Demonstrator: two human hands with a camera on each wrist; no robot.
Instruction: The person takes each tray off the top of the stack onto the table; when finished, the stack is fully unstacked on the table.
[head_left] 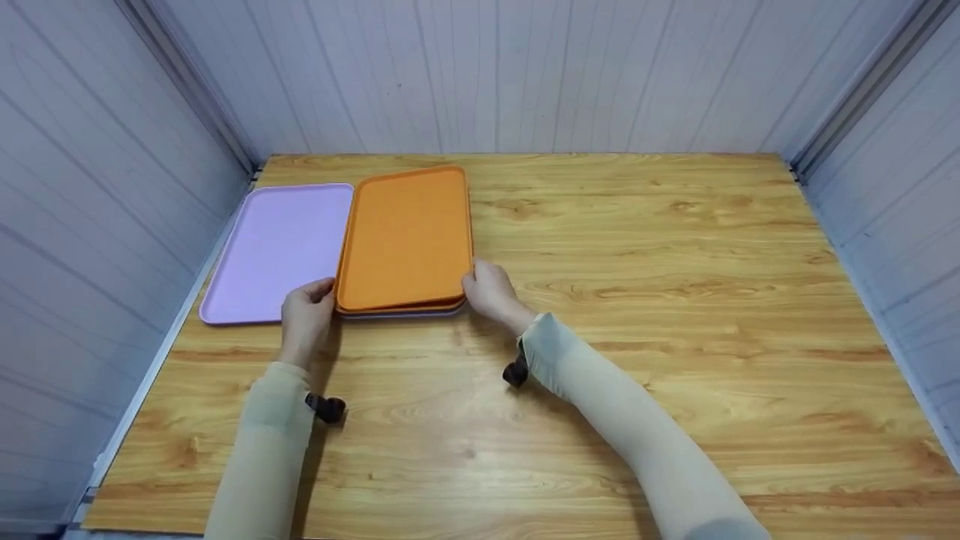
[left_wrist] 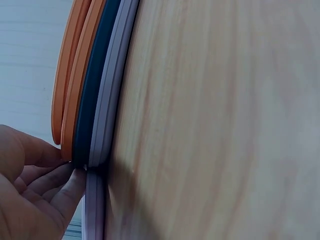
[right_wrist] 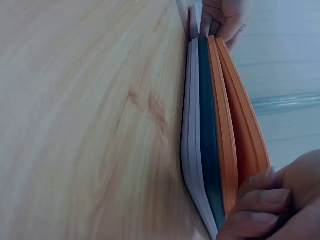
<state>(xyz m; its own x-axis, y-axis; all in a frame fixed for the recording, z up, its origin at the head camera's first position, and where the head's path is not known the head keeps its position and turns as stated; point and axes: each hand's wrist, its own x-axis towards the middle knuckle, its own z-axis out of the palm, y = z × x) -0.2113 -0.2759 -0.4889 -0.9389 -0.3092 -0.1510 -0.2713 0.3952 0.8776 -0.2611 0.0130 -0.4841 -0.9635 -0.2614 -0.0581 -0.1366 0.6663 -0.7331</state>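
A stack of rectangular trays lies on the table. The top orange tray [head_left: 405, 232] slants, its near right corner raised and a gap beneath it. Below it are another orange tray [right_wrist: 225, 145], a dark teal tray [right_wrist: 211, 145] and lilac trays [right_wrist: 191, 125] at the bottom. At the right edge, my right hand [head_left: 493, 292] pinches the raised corner of the top orange tray. My left hand [head_left: 307, 319] has its bent fingertips right at the stack's near left corner, against the lower orange and teal rims; I cannot tell whether they pinch a rim.
A separate lilac tray [head_left: 277, 251] lies flat along the stack's left side, partly under my left hand. The wood-grain table [head_left: 675, 300] extends to the right and front. White panelled walls [head_left: 487, 75] stand at the back and both sides.
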